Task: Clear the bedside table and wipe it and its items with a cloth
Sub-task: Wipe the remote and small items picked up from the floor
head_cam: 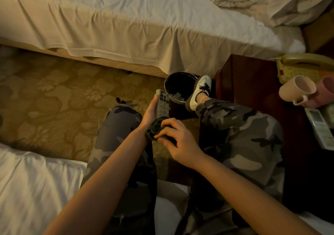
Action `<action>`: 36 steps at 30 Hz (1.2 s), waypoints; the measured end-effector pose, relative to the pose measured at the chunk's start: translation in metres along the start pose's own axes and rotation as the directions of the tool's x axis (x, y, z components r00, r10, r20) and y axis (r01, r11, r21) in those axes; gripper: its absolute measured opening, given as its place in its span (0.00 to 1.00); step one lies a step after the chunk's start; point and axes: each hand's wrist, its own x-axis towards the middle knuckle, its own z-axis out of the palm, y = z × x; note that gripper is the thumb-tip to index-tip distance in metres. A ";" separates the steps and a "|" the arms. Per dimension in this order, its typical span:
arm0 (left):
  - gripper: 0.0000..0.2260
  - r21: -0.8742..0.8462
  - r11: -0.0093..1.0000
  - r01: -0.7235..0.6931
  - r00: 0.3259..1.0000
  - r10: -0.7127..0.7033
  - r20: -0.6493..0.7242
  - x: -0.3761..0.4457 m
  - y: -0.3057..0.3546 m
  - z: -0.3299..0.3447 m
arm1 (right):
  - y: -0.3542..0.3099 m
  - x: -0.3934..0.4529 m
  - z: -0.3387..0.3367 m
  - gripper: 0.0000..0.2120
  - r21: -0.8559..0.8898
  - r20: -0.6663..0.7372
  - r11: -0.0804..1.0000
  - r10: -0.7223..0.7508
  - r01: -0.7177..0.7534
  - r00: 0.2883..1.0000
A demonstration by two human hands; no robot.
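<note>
My left hand [151,111] holds a grey remote control [162,102] by its left edge, buttons facing up, above my knees. My right hand [178,140] grips a dark green cloth [155,129] bunched against the remote's near end. The dark wooden bedside table [253,83] stands to the right. On it sit a cream mug [296,90], a pink mug [325,92], a beige telephone [303,66] and a white remote [319,126] near the right edge.
A black waste bin [179,86] with white scraps inside stands on the patterned carpet [54,99] beside my raised right shoe [200,90]. A bed with a white sheet [126,17] runs across the back. I sit on another white bed [36,189].
</note>
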 end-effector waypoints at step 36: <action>0.29 0.027 0.922 -0.387 0.912 0.387 -0.139 0.016 -0.009 -0.002 | 0.022 0.018 0.015 0.17 0.817 0.100 0.307 0.758 -0.488 0.645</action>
